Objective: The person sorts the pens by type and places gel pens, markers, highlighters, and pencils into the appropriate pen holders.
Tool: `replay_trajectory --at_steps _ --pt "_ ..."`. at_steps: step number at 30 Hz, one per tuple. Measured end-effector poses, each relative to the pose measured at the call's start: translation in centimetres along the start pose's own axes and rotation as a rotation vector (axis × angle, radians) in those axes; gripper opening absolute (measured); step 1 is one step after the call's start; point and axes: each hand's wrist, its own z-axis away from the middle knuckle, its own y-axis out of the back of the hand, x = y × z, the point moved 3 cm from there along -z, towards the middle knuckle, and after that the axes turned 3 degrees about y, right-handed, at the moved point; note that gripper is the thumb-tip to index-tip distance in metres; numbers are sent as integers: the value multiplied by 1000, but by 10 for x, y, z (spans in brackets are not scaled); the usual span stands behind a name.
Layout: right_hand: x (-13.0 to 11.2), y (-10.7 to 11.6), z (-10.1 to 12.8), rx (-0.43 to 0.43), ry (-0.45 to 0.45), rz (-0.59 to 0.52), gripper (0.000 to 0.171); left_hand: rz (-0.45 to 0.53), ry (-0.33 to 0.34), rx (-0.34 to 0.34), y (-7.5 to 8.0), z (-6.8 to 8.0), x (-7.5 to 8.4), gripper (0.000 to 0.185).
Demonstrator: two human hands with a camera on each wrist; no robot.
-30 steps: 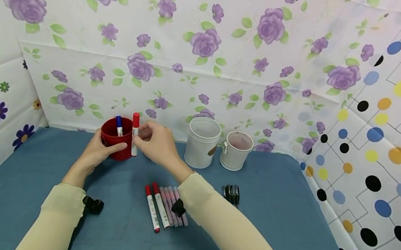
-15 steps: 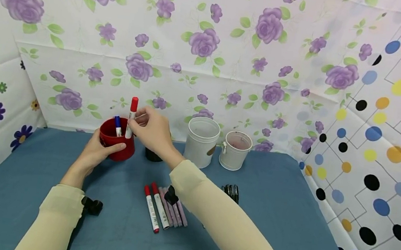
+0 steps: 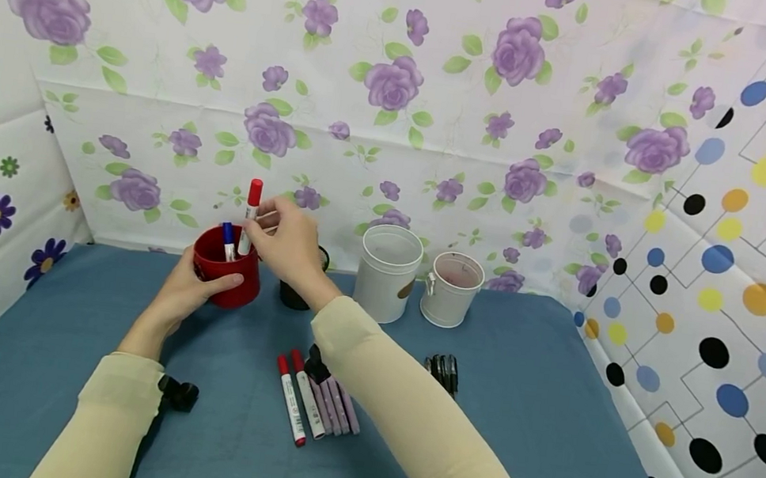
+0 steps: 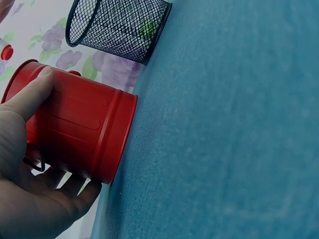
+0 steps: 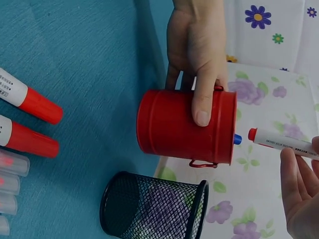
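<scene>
A red cup (image 3: 229,280) stands on the blue table (image 3: 512,414) with a blue-capped marker (image 3: 228,240) upright inside it. My left hand (image 3: 205,286) grips the cup from the side, thumb on its front; the left wrist view shows the left hand (image 4: 25,189) wrapped around the red cup (image 4: 84,134). My right hand (image 3: 261,229) pinches a red-capped marker (image 3: 251,211), cap up, with its lower end at the cup's rim. In the right wrist view the red-capped marker (image 5: 281,142) hangs just off the mouth of the red cup (image 5: 184,127), held by my right hand (image 5: 299,184).
A black mesh cup (image 3: 296,294) stands right of the red one, then a white cup (image 3: 387,275) and a small white bucket (image 3: 450,289). Red markers (image 3: 295,400) and pale pink ones (image 3: 337,407) lie in a row in front; black pens (image 3: 442,370) lie right.
My right hand has raised the red-capped marker from beside the cup's front up and slightly left to its rim. The left hand and cup have stayed put.
</scene>
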Motion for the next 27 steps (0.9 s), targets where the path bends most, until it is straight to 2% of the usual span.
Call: replay_trajectory --at_steps 6,12,27 --pt "2 -3 -3 -4 11 38 19 -1 -11 -3 1 0 1 102" --pt "3 -8 -5 -12 11 33 19 3 6 -2 2 -1 -2 105" --pt "12 -23 -3 -57 -37 51 18 6 9 -7 1 0 0 104"
